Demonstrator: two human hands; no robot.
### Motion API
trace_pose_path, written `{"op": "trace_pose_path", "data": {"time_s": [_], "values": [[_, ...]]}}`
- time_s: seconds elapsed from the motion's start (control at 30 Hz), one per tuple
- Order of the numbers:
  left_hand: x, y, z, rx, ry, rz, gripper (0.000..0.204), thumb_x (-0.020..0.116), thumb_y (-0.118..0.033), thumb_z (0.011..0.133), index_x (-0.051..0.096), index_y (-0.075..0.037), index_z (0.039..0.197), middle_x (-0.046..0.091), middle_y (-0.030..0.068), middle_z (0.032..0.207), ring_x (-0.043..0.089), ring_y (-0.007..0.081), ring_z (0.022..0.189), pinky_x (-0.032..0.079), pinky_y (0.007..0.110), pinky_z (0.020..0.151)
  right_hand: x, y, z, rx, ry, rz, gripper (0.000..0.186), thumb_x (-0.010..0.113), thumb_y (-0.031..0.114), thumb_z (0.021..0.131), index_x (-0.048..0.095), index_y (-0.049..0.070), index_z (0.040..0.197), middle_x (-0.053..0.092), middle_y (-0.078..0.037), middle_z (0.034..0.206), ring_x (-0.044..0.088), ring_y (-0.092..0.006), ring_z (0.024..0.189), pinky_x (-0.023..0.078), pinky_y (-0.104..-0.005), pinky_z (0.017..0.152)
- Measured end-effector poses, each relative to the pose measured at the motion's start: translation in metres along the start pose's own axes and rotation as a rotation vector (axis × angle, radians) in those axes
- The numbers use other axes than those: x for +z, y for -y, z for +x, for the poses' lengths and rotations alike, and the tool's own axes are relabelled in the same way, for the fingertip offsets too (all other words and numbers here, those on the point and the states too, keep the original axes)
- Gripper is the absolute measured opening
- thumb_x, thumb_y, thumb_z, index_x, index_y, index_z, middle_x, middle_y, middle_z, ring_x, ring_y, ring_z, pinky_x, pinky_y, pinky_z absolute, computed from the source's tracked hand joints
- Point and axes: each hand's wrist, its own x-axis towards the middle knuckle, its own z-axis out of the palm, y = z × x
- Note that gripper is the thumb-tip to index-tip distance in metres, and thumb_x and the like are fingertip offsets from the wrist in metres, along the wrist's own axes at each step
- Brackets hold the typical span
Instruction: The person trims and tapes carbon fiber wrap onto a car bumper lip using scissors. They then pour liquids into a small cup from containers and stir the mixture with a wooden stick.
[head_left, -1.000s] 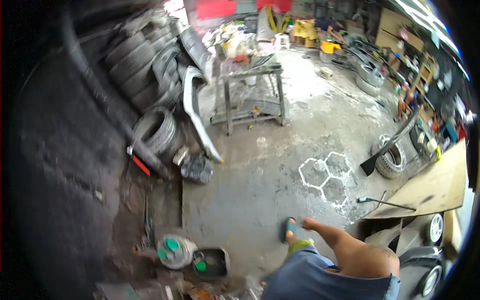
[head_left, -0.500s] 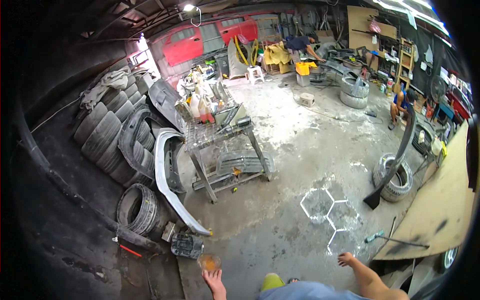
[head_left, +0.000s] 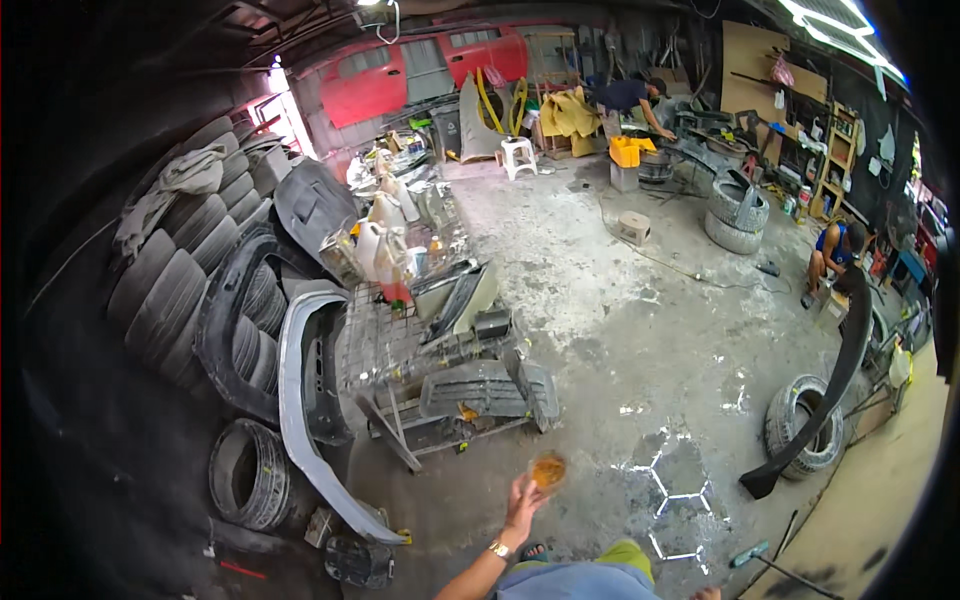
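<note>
My left hand is closed around a small clear round cup with orange-brown contents. It holds the cup out in front of my body, above the concrete floor. A metal watch sits on that wrist. Only a sliver of my right hand shows at the lower edge, and its fingers cannot be made out. Ahead of the cup stands a wire-mesh work table with several bottles and dark car parts on top. A grey slatted panel lies on its lower frame.
Stacked tyres and a silver bumper line the left. At right, a black curved trim piece leans over a tyre. A long-handled brush lies nearby. One person crouches at right; another bends over farther back.
My left hand has moved right and forward with the cup. My right hand has dropped almost out of view. The view has shifted, bringing the table closer.
</note>
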Motion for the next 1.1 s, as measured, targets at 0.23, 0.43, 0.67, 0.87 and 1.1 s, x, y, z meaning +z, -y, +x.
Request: {"op": "trace_pose_path", "data": {"time_s": [0.23,0.43,0.67,0.87,1.1], "values": [[0.151,-0.009,0.233,-0.108,0.222,0.050,0.058,0.058,-0.042,0.093,0.032,-0.011,0.134,0.052,0.0139,0.122,0.055,0.0225,0.112,0.045,0.040,0.097,0.038,0.132,0.027,0.063,-0.030,-0.029,0.026,0.065,0.018,0.082,0.056,0.008,0.104,0.055,-0.018,0.083,0.059,-0.0223,0.065,0.046,-0.0326,0.056],[0.268,-0.012,0.414,-0.123,0.176,0.022,0.062,0.058,-0.043,0.092,0.029,-0.009,0.135,0.051,0.0145,0.123,0.054,0.0238,0.114,0.044,0.040,0.099,0.030,0.340,0.186,-0.128,-0.039,-0.110,0.013,0.062,0.014,0.078,0.060,0.002,0.081,0.054,-0.011,0.064,0.055,-0.0198,0.053,0.043,-0.0352,0.047],[0.366,-0.066,0.596,-0.083,0.104,-0.096,0.065,0.057,-0.043,0.092,0.026,-0.006,0.136,0.049,0.0163,0.126,0.052,0.0262,0.116,0.044,0.041,0.098,-0.065,0.770,0.437,-0.869,-0.437,-0.260,0.041,0.059,0.026,0.089,0.055,0.001,0.057,0.050,-0.007,0.048,0.045,-0.0162,0.041,0.034,-0.0370,0.041],[0.373,-0.119,0.772,0.019,0.046,-0.109,0.075,0.059,-0.045,0.091,0.021,-0.006,0.142,0.049,0.0184,0.128,0.053,0.0272,0.116,0.044,0.041,0.098,-0.003,1.126,0.460,-0.917,-0.168,0.039,0.030,0.050,0.029,0.095,0.054,0.001,0.083,0.054,-0.008,0.065,0.050,-0.0133,0.051,0.042,-0.0297,0.045],[0.369,-0.211,0.978,0.077,-0.065,-0.116,0.074,0.060,-0.044,0.091,0.021,-0.008,0.142,0.051,0.0160,0.125,0.055,0.0242,0.113,0.045,0.038,0.095,0.091,1.127,0.583,-0.493,0.303,-0.252,0.019,0.048,0.004,0.085,0.064,0.005,0.095,0.064,-0.009,0.072,0.062,-0.0213,0.060,0.049,-0.0356,0.048]]}}
